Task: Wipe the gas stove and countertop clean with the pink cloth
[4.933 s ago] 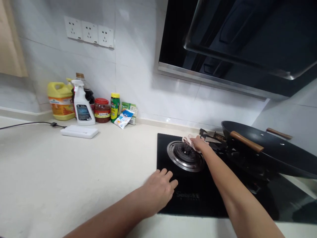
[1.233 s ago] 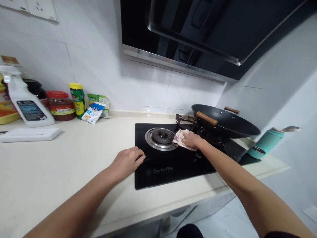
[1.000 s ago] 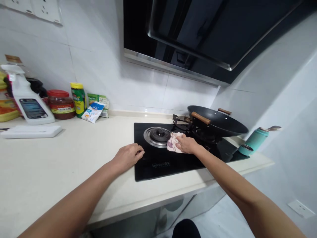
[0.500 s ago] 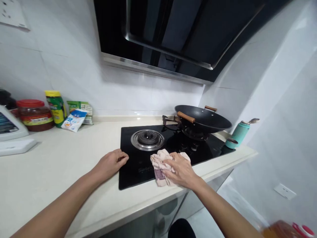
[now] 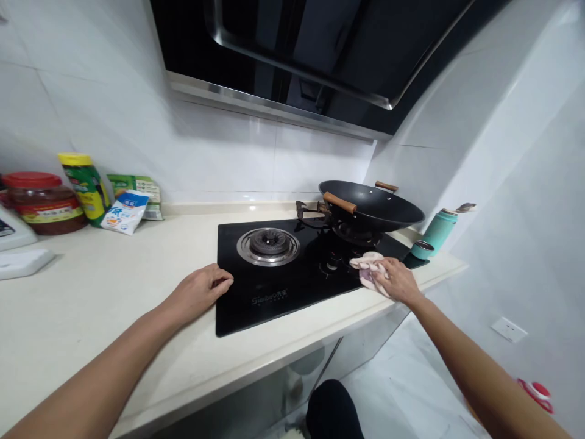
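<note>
While the left hand stays put, the rag has crossed the hob: that's the change.

Rag: crumpled pink-white cloth (image 5: 368, 266), now on the black glass at the hob's front right corner, just below the wok (image 5: 375, 206). Half a sec ago it sat mid-front by the brand lettering; a sec ago it was up against the burner ring (image 5: 268, 246).

Right hand: right hand (image 5: 397, 280) lies flat on top of the rag, palm down, fingers close together & curled lightly over the cloth, pressing it to the glass. No pinch; thumb mostly hidden.

Left hand: left hand (image 5: 201, 291) rests at the hob's left front edge, half on the counter (image 5: 91, 305), fingers loosely curled w/ tips touching the glass. Holds nothing. Same spot as in the earlier views.

Hob: hob (image 5: 256, 305) shows black & shiny left of the rag; burner ring bare, its grate off & lying at the back next to the wok.

Meaning: going by the rag's path (burner, front middle, right corner), the wipe has prob. covered most of the front strip; the area under the wok looks untouched, can't tell how clean.

Nearby: teal flask (image 5: 434, 233) lies just past the right corner, close to the rag. Jars & packets stand well apart at far left by the wall.
</note>
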A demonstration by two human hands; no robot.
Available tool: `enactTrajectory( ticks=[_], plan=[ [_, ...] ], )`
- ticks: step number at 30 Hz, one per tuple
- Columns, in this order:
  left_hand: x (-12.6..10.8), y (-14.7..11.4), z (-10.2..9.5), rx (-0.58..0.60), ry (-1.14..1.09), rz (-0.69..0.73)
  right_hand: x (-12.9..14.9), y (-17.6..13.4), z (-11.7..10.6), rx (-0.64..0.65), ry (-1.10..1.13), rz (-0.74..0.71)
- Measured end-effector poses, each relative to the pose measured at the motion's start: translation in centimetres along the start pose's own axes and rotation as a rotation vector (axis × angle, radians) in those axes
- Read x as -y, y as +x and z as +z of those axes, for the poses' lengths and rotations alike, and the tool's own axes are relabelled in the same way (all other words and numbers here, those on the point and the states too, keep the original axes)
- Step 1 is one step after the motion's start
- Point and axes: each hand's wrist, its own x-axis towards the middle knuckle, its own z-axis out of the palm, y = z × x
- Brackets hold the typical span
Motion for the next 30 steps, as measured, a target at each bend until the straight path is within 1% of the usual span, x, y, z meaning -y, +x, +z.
enactTrajectory(
  ticks=[2,4,6,8,11,15,17,19,21,23,25,26,28,30],
  plan=[
    [0.1,0.0,0.1,-0.011,-0.005,0.007,-0.7,0.2,-0.2,0.005,-0.039,0.116],
    [0.3,0.0,0.3,-0.017,0.001,0.022,-0.3,-0.1,-0.5,-0.005,-0.064,0.194],
    [0.4,0.1,0.6,-0.015,0.022,0.04,1.3,-0.9,-0.6,-0.015,-0.072,0.216],
    [0.1,0.2,0.9,-0.006,0.057,0.047,3.8,-2.2,-0.9,-0.028,-0.056,0.174],
    [-0.4,0.3,1.0,0.007,0.114,0.02,9.0,-4.4,-1.7,-0.046,0.012,0.015],
    [-0.6,0.4,1.0,0.004,0.102,0.002,17.6,-7.0,-3.2,-0.062,0.178,-0.205],
    [-0.2,0.5,1.0,-0.005,0.032,0.003,22.1,-8.2,-3.8,-0.062,0.288,-0.32],
    [0.2,0.6,0.9,-0.023,-0.083,-0.017,26.3,-9.2,-4.3,-0.058,0.383,-0.446],
    [0.6,0.8,0.7,-0.058,-0.21,-0.072,30.2,-10.2,-4.7,-0.047,0.452,-0.585],
    [0.7,0.8,0.4,-0.095,-0.31,-0.146,33.4,-11.0,-4.9,-0.027,0.481,-0.781],
    [0.6,0.7,0.0,-0.109,-0.366,-0.202,35.5,-11.5,-5.0,-0.004,0.482,-0.955],
    [0.5,0.6,-0.2,-0.107,-0.378,-0.216,36.0,-11.6,-5.0,0.005,0.483,-1.014],
    [0.4,0.5,-0.4,-0.099,-0.383,-0.227,36.0,-11.6,-4.6,0.012,0.511,-1.072],
    [0.5,0.5,-0.5,-0.093,-0.377,-0.235,34.6,-11.2,-4.0,0.008,0.566,-1.065]
  ],
)
